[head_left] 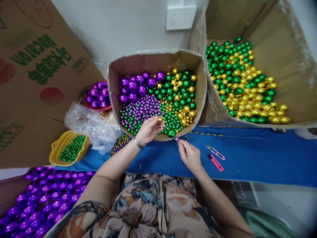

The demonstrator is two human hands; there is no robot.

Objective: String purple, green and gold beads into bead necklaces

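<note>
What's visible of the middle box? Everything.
The box looks like brown cardboard, open-topped, its bowed rim shiny as if taped. It stands upright before the wall, beside another box. Inside: large purple beads back left, green and gold ones right, small purple and green ones front left. The left hand overlaps its front rim; contact is unclear.

Floral garment [170, 198] in rust, tan and blue-grey, large pale bloom [131, 216], left hand [148, 129] with silver-toned wristband [138, 143]

A shiny gold bead [159, 119] sits mid-frame. Just right, a thin pale strand [165, 126] slants down toward a larger glossy green bead [171, 133], a small purple bead [176, 139] just below it.
</note>
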